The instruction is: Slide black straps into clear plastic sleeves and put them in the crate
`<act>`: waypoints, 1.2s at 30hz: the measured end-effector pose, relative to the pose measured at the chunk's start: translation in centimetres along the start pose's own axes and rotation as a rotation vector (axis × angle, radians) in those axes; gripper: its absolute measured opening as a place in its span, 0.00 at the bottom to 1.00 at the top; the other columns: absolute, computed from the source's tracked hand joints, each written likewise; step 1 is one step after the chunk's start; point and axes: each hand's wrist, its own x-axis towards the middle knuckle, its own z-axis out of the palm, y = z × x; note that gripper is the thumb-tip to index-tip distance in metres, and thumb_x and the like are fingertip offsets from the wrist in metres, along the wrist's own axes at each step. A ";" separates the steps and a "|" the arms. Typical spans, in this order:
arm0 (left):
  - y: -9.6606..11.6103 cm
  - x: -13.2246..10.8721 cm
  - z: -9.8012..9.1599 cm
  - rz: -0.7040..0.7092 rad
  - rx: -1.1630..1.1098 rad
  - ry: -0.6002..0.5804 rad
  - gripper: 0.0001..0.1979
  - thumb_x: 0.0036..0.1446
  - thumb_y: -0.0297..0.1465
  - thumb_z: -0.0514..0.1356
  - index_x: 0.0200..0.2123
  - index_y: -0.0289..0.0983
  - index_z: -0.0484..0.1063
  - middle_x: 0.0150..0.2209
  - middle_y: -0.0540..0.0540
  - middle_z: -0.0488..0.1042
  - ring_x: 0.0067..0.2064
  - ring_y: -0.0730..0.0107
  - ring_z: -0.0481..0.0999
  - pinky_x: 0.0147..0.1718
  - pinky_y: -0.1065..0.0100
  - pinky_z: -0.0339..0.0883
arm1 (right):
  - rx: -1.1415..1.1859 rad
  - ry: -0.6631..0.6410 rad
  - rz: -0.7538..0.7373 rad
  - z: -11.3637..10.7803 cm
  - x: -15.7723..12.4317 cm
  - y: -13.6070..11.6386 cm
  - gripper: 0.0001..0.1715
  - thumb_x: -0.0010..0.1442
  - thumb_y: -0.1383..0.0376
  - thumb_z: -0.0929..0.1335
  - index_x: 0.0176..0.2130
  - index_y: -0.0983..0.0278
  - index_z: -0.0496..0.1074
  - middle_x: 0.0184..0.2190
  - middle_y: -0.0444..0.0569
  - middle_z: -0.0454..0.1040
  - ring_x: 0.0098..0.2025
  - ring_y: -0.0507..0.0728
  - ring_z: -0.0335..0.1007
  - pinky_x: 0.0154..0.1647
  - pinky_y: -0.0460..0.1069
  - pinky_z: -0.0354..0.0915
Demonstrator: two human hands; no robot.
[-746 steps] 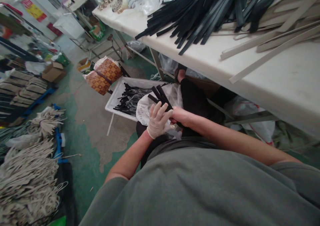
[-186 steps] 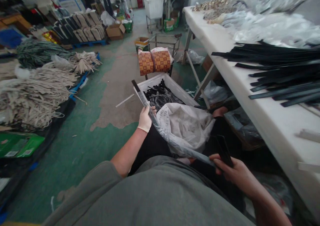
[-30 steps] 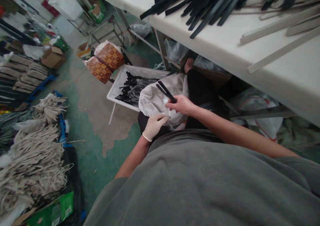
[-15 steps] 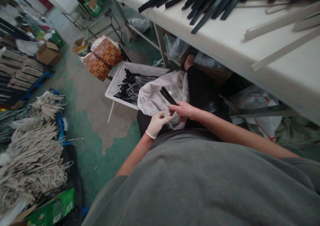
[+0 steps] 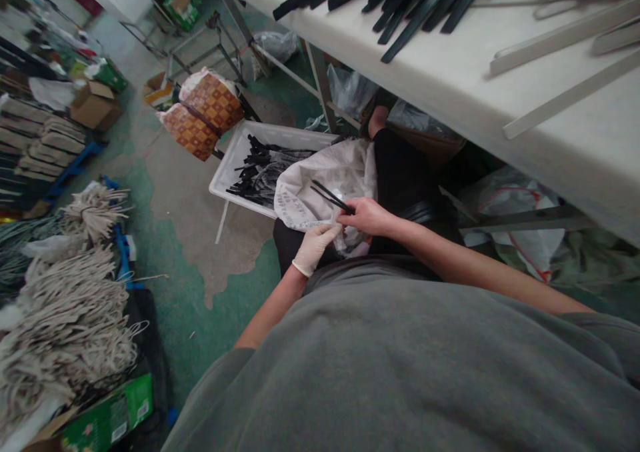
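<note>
My right hand (image 5: 369, 217) is closed round a pair of thin black strips (image 5: 330, 195), whose far ends stick out over a white cloth sack (image 5: 300, 195) with printed lettering. Wearing a pale glove, my left hand (image 5: 314, 245) is closed beside the right one, fingers pinched together. Its fingertips meet those of the right hand, and what they pinch is too small to make out. The sack lies open across my lap, with clear plastic inside it. Just beyond it, a white plastic bin (image 5: 225, 175) holds many black strips (image 5: 265, 169).
A white table (image 5: 450, 85) runs along the right, with piled black strips (image 5: 400, 5) and pale strips (image 5: 565, 35) on it. Left on the floor lie bundles of beige cord (image 5: 75, 312). A chair with a checkered cushion (image 5: 205, 115) stands beyond the bin.
The black strips in my right hand have swung lower and leftward, and their ends now stand apart. My left hand has shifted slightly, staying at the right hand's fingertips.
</note>
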 end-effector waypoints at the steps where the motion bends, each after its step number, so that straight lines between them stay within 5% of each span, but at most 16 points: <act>1: 0.1 0.0 0.0 0.002 0.020 -0.043 0.18 0.46 0.44 0.68 0.31 0.33 0.79 0.30 0.45 0.78 0.33 0.70 0.73 0.37 0.69 0.65 | -0.027 0.004 -0.023 -0.1 -0.1 0.0 0.05 0.52 0.68 0.69 0.25 0.65 0.74 0.21 0.42 0.72 0.24 0.49 0.65 0.25 0.44 0.56; 10: 1.8 -0.5 -0.4 -0.223 -0.012 -0.287 0.20 0.42 0.41 0.72 0.34 0.32 0.81 0.32 0.41 0.80 0.33 0.65 0.78 0.36 0.66 0.69 | -0.022 -0.072 -0.046 -0.6 -0.9 -0.2 0.06 0.54 0.66 0.69 0.29 0.65 0.75 0.20 0.42 0.70 0.25 0.50 0.64 0.23 0.43 0.56; 14: 1.0 -0.8 0.3 -0.277 -0.025 -0.374 0.18 0.44 0.40 0.71 0.32 0.31 0.80 0.30 0.39 0.80 0.32 0.65 0.78 0.39 0.64 0.72 | -0.002 -0.035 -0.036 -0.4 -0.8 0.0 0.06 0.54 0.65 0.70 0.27 0.65 0.74 0.19 0.42 0.69 0.24 0.50 0.63 0.23 0.43 0.56; 17: 0.6 -0.7 -0.8 -0.307 -0.140 -0.389 0.17 0.47 0.42 0.69 0.32 0.32 0.80 0.33 0.37 0.80 0.35 0.60 0.80 0.41 0.60 0.73 | 0.125 -0.051 0.045 -0.5 -0.7 0.4 0.08 0.56 0.63 0.69 0.29 0.65 0.73 0.24 0.44 0.73 0.22 0.48 0.63 0.21 0.42 0.58; 19: 1.9 -0.5 -3.7 -0.272 -0.224 -0.268 0.13 0.50 0.40 0.67 0.31 0.34 0.79 0.33 0.38 0.81 0.35 0.60 0.81 0.40 0.60 0.74 | 0.227 -0.087 0.092 -0.8 -0.8 0.9 0.11 0.60 0.59 0.67 0.33 0.65 0.72 0.28 0.45 0.75 0.21 0.48 0.62 0.20 0.43 0.60; 21: 5.1 -0.9 -8.2 -0.133 -0.309 0.000 0.10 0.55 0.37 0.64 0.28 0.36 0.77 0.31 0.44 0.81 0.33 0.66 0.80 0.38 0.63 0.75 | 0.306 -0.129 0.088 -1.3 -0.9 1.4 0.16 0.64 0.55 0.64 0.38 0.65 0.72 0.29 0.45 0.75 0.19 0.47 0.60 0.20 0.43 0.61; 25: 14.6 -5.8 -17.9 0.443 -0.541 0.539 0.22 0.70 0.36 0.46 0.28 0.40 0.74 0.26 0.61 0.79 0.30 0.83 0.77 0.40 0.71 0.72 | 0.404 -0.209 0.029 -1.7 -1.3 2.5 0.25 0.66 0.48 0.60 0.43 0.67 0.70 0.29 0.46 0.74 0.17 0.47 0.56 0.19 0.44 0.59; 27: 18.3 -9.5 -20.7 0.697 -0.540 0.588 0.24 0.71 0.39 0.42 0.31 0.41 0.74 0.28 0.66 0.78 0.33 0.88 0.75 0.44 0.74 0.69 | 0.448 -0.224 0.027 -1.6 -1.3 3.0 0.27 0.65 0.46 0.60 0.42 0.66 0.70 0.29 0.45 0.74 0.17 0.47 0.55 0.19 0.44 0.59; 29: 19.7 -12.2 -21.5 0.810 -0.564 0.622 0.26 0.70 0.43 0.41 0.30 0.40 0.73 0.27 0.66 0.77 0.34 0.89 0.75 0.45 0.74 0.68 | 0.504 -0.232 0.040 -1.3 -1.3 3.4 0.28 0.65 0.45 0.59 0.42 0.66 0.70 0.28 0.45 0.74 0.16 0.47 0.53 0.18 0.45 0.58; 32: 17.2 -11.9 -19.5 0.711 -0.690 0.687 0.27 0.68 0.46 0.43 0.24 0.38 0.68 0.22 0.64 0.75 0.29 0.85 0.74 0.43 0.72 0.70 | 0.586 -0.244 0.076 -1.0 -1.2 3.6 0.26 0.65 0.47 0.58 0.40 0.65 0.69 0.26 0.44 0.73 0.14 0.47 0.50 0.16 0.45 0.57; 35: 10.5 -7.8 -15.1 0.372 -0.826 0.768 0.25 0.66 0.46 0.51 0.21 0.38 0.66 0.19 0.59 0.74 0.24 0.81 0.73 0.39 0.71 0.72 | 0.579 -0.273 0.117 -1.0 -1.7 3.2 0.24 0.65 0.50 0.58 0.37 0.66 0.69 0.24 0.45 0.73 0.14 0.47 0.53 0.17 0.45 0.56; 36: 8.0 -6.3 -13.3 0.226 -0.828 0.707 0.22 0.65 0.44 0.54 0.22 0.38 0.68 0.21 0.57 0.76 0.25 0.79 0.75 0.39 0.69 0.72 | 0.544 -0.292 0.120 -1.1 -1.9 2.9 0.23 0.65 0.51 0.58 0.35 0.66 0.69 0.24 0.46 0.74 0.15 0.48 0.54 0.17 0.45 0.57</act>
